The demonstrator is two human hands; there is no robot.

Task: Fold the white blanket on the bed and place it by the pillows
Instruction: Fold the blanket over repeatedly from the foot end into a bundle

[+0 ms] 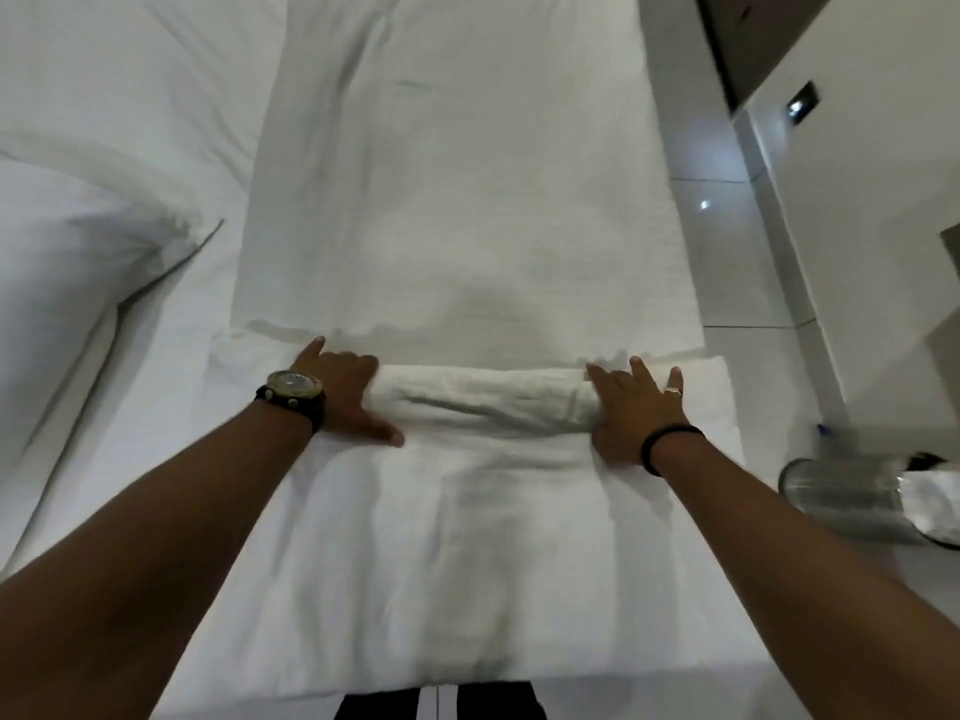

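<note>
The white blanket [457,200] lies as a long narrow strip down the bed, running away from me. Its near end is rolled into a thick bundle [483,400] lying crosswise. My left hand [340,389], with a watch on the wrist, is curled around the left end of the roll. My right hand [631,407], with a ring and a dark wristband, presses palm-down on the right end with fingers spread. A white pillow [78,262] rests at the left of the bed, apart from the blanket.
The bed's white sheet [171,96] spreads out to the left. Glossy floor tiles [727,200] and a white wall run along the right side. A metal bin [852,498] with a white liner stands on the floor at right, close to the bed edge.
</note>
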